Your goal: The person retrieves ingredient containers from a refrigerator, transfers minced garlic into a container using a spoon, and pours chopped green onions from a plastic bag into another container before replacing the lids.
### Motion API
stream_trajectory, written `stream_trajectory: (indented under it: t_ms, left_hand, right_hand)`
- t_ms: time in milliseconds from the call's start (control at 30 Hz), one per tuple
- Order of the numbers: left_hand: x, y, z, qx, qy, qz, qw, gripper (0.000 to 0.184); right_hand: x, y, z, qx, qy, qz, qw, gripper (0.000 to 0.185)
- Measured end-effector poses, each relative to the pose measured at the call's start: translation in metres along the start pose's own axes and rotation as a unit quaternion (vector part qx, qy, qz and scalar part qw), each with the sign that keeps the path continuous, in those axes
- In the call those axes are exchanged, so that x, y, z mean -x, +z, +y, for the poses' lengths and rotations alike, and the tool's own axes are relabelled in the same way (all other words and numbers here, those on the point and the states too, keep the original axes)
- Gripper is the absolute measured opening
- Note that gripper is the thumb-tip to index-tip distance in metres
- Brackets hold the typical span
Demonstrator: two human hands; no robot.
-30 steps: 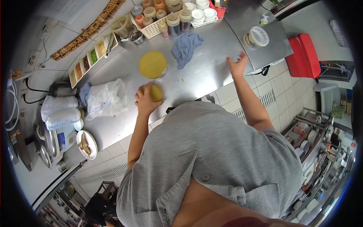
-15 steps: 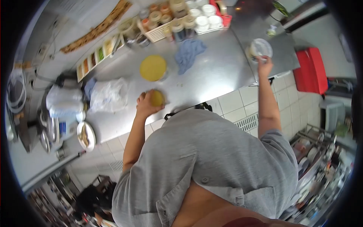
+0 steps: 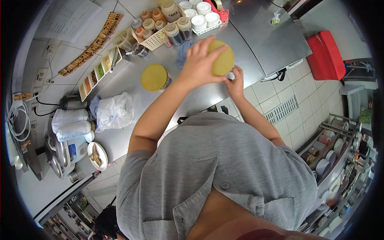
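Note:
My left hand (image 3: pixel 197 66) holds a round yellow lid (image 3: pixel 224 60) above the steel counter (image 3: pixel 200 96), thumb across its top and fingers stretched along its far side. At the lid's near edge, my right hand (image 3: pixel 235 83) has its fingers pinched together beside a small pale, clear patch; what they grip is too small to tell. Whatever lies under the lid is mostly hidden. Another yellow-lidded tub (image 3: pixel 154 77) stands on the counter to the left. Behind my left hand a blue cloth (image 3: pixel 183 54) is partly covered.
Sauce bottles (image 3: pixel 173 33) and stacked white dishes (image 3: pixel 199 22) line the back. Garnish trays (image 3: pixel 94 77), a plastic bag (image 3: pixel 115 112) and a white oval plate (image 3: pixel 98 156) are at left. A red bin (image 3: pixel 325 56) stands beyond the counter's right end.
My left hand has moved right and up with the yellow lid. My right hand has come back left to meet it. The clear tub on the right counter is gone from its place.

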State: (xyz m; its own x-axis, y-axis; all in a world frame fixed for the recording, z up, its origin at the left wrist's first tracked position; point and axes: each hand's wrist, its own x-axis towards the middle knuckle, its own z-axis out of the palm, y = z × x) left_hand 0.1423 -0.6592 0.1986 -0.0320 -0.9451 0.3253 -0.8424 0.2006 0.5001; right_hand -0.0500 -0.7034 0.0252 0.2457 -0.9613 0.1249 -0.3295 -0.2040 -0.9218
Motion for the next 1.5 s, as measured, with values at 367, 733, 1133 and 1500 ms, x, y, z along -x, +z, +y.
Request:
stream_trajectory:
  t_ms: [367, 733, 1133, 1500]
  left_hand:
    - [-0.028, 0.075, -0.018, -0.142, -0.030, -0.200, 0.969, 0.107]
    - [0.070, -0.028, -0.086, -0.007, -0.128, 0.068, 0.989, 0.031]
    - [0.255, -0.134, -0.217, -0.170, -0.509, 0.386, 0.751, 0.013]
    - [0.211, -0.138, -0.274, -0.378, -0.639, 0.116, 0.659, 0.049]
  right_hand:
    - [-0.064, -0.076, 0.048, 0.048, 0.048, 0.092, 0.993, 0.057]
    - [-0.386, -0.153, 0.181, 0.438, 0.134, 0.118, 0.881, 0.082]
    - [-0.507, -0.170, 0.212, 0.444, 0.224, -0.008, 0.867, 0.076]
    - [-0.465, -0.189, 0.271, 0.043, 0.181, 0.093, 0.978, 0.054]
